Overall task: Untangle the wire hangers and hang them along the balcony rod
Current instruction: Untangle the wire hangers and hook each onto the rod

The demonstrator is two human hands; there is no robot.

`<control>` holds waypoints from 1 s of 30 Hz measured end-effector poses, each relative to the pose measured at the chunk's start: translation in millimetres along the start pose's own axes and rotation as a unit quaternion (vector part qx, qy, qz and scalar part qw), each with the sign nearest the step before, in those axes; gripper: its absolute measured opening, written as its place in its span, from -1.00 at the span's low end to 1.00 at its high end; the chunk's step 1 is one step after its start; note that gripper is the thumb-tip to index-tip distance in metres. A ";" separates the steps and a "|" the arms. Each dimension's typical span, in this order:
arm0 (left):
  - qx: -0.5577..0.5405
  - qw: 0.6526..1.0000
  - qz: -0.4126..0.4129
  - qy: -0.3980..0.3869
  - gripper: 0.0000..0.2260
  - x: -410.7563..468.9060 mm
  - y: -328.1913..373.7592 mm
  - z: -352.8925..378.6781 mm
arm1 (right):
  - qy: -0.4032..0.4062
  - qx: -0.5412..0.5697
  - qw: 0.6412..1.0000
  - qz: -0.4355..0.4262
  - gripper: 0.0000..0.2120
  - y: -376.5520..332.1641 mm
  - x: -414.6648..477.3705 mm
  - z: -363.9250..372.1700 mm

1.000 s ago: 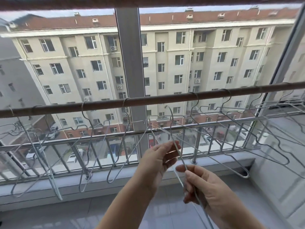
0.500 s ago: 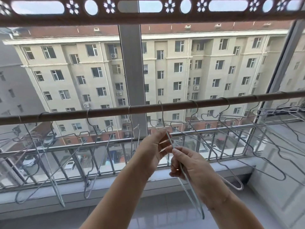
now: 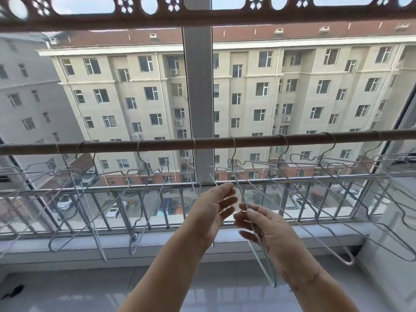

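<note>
A brown balcony rod [image 3: 157, 145] runs across the view with several wire hangers hooked along it. One thin wire hanger [image 3: 239, 188] hangs from the rod at the middle, its hook over the rod and its body slanting down toward me. My right hand [image 3: 267, 228] pinches this hanger between thumb and forefinger, and the wire runs down through its curled fingers. My left hand [image 3: 211, 212] is just left of it with fingers straight and spread. Its fingertips are near the wire and it holds nothing.
More hangers hang to the left [image 3: 139, 152] and to the right [image 3: 346, 260], some overlapping. A metal railing [image 3: 135, 188] and a grey window post [image 3: 198, 97] stand behind the rod. A ledge [image 3: 67, 244] runs below and a white wall [image 3: 394, 266] closes the right.
The held hanger's hook went up onto the rod. My left hand let go of the wire and opened, while my right hand kept its pinch. The view tilted upward.
</note>
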State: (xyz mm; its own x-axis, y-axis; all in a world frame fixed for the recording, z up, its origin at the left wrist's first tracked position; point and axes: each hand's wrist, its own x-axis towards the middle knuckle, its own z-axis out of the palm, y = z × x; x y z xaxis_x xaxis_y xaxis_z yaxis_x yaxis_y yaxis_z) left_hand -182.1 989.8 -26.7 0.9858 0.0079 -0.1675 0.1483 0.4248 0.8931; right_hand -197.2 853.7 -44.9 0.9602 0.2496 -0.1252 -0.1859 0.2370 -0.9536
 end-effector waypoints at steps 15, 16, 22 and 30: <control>-0.008 0.982 0.165 0.088 -0.83 -58.0 40.5 -94.4 | 0.051 -0.290 0.908 -0.299 -0.64 3.7 -23.2 79.5; -0.003 0.979 0.180 0.094 -0.83 -62.3 47.9 -102.9 | 0.036 -0.287 0.911 -0.294 -0.66 7.0 -21.9 91.6; 0.025 0.962 0.229 0.146 -0.82 -77.2 86.5 -169.6 | -0.033 -0.240 0.939 -0.244 -0.73 36.2 -7.7 175.3; 0.036 0.957 0.225 0.181 -0.80 -91.0 124.9 -265.7 | -0.055 -0.313 0.935 -0.155 -0.67 83.5 17.9 281.7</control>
State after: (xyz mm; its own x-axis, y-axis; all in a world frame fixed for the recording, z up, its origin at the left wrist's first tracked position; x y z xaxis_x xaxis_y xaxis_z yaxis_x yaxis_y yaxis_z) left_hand -274.0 1282.7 -10.9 0.8612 0.4941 0.1195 -0.2674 0.2405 0.9331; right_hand -254.2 1142.5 -49.6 0.9144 0.3625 0.1800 0.2891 -0.2735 -0.9174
